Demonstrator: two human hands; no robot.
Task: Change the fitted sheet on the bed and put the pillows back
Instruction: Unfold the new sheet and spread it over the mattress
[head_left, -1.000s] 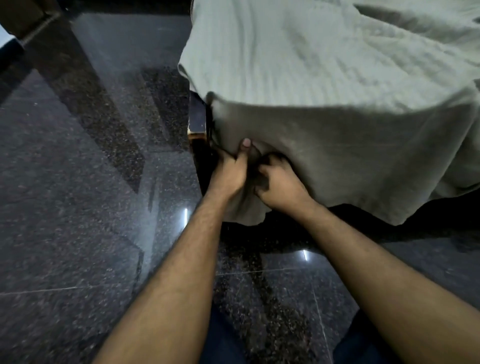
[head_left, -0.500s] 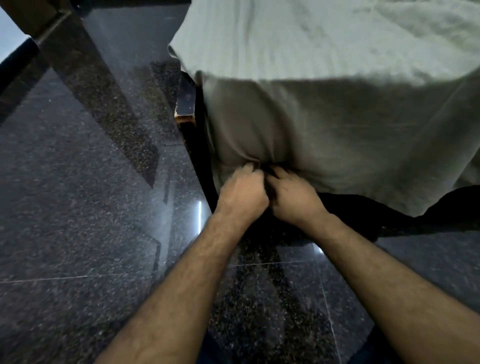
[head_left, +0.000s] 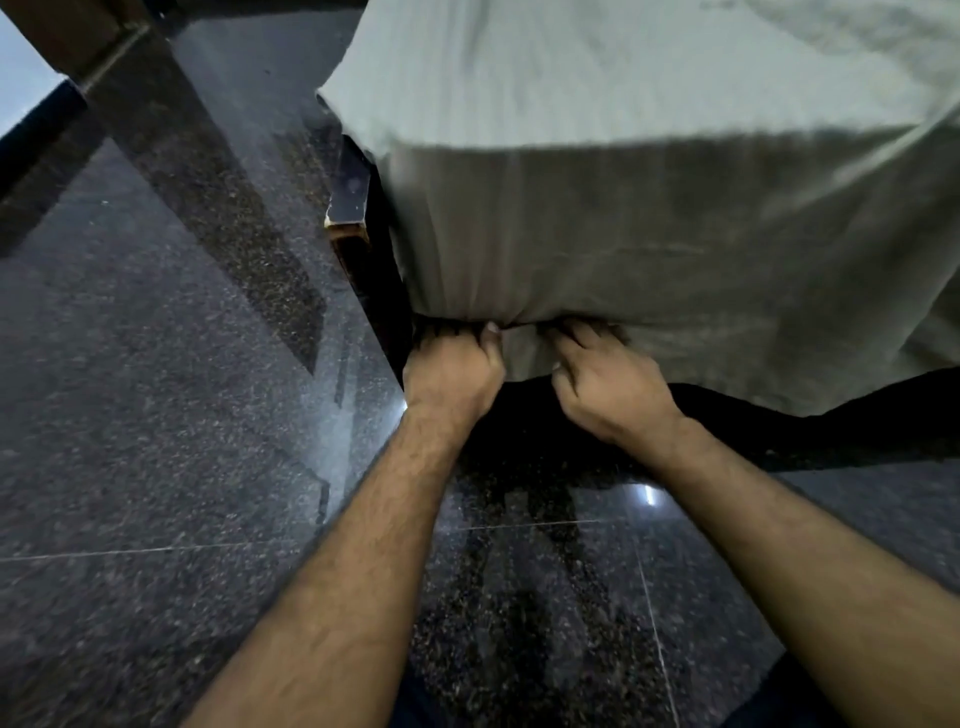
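A pale grey-green fitted sheet (head_left: 649, 171) covers the corner of the bed and hangs down its near side. My left hand (head_left: 451, 371) grips the sheet's lower edge at the bed corner, fingers curled and tucked under the mattress. My right hand (head_left: 608, 379) holds the same edge just to the right, fingers curled into the cloth. A flap of sheet hangs between and below the two hands. To the right the hem drapes loose over a dark gap. No pillows are in view.
The dark wooden bed frame post (head_left: 350, 208) stands at the corner, left of the sheet. Polished black speckled granite floor (head_left: 156, 415) spreads around me, with light reflections. A wooden furniture edge (head_left: 62, 36) sits at the top left.
Both hands have dropped from the middle of the hanging sheet to its lower edge and spread slightly apart. The cloth is now pulled taut down the mattress side.
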